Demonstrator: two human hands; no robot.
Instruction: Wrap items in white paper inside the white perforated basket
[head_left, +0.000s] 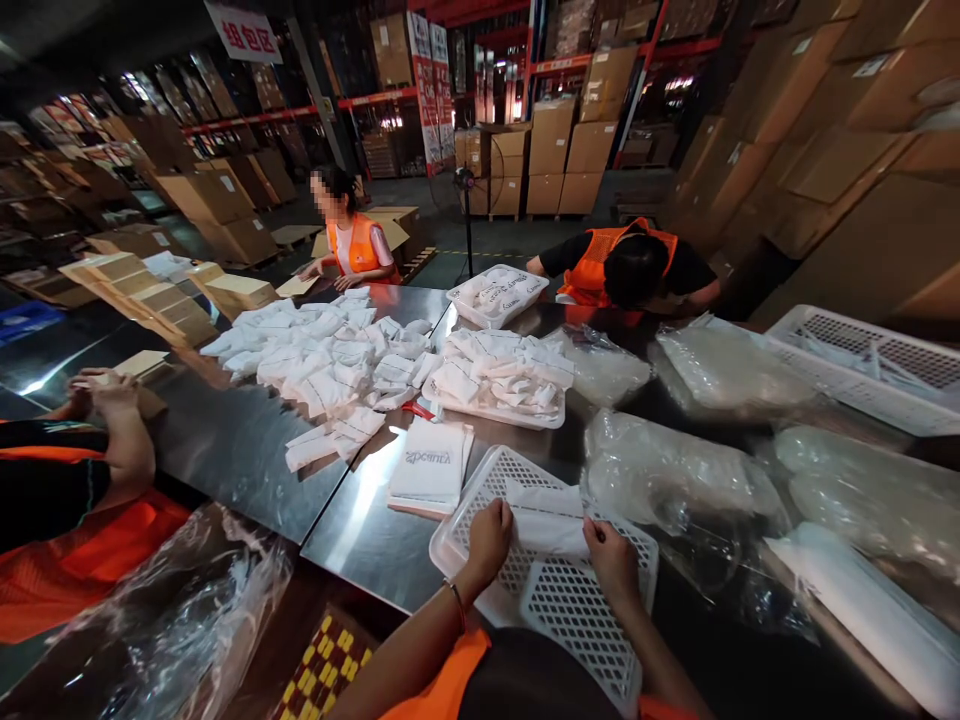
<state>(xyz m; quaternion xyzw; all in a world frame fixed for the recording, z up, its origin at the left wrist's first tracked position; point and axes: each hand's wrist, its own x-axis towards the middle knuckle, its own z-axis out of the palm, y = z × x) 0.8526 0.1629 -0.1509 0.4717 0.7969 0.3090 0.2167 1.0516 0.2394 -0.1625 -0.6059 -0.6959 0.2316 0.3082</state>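
Observation:
My left hand (489,540) and my right hand (611,555) both grip a white folded cloth item (547,520) that lies in a white perforated plastic tray (480,490) at the near edge of the steel table (240,450). The left hand pinches the item's left end, the right hand its right end. My fingers are closed on it. A small stack of white printed bags (431,465) lies just left of the tray.
Piles of white packets (322,360) cover the table's middle, with another filled tray (496,292) beyond. Clear plastic bags (675,480) lie at right, a white basket (862,365) further right. Three people in orange vests work around the table. Cardboard boxes fill the background.

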